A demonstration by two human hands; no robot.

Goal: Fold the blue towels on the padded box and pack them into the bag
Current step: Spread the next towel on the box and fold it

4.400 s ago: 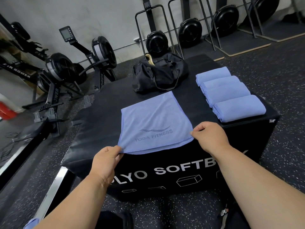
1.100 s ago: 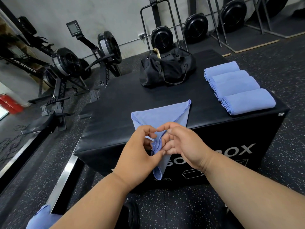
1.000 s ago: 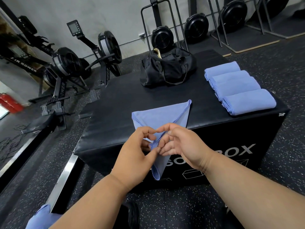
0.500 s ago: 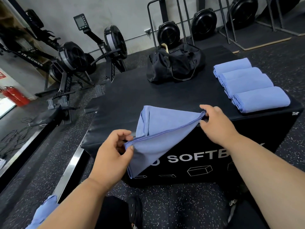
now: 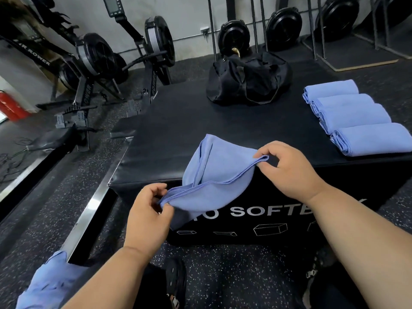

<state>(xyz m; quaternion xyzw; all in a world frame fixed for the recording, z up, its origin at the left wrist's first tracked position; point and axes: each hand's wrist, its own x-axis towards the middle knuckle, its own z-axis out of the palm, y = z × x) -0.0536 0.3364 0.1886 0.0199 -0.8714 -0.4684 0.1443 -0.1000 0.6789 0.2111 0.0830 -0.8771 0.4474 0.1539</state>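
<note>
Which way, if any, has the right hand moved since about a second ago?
Yes. The right hand has moved right along the padded box's front edge, away from the left hand, stretching the towel.

5 blue towels [image 5: 214,175], 1 bag [image 5: 248,82], 1 box [image 5: 169,139]

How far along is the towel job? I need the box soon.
Done: four folded towels lie in a row on the right of the padded box. In hand: the left hand and right hand each pinch an end of a half-folded towel at the front edge. Left: finishing this fold and packing; the black bag at the back shows no blue towels.
</note>
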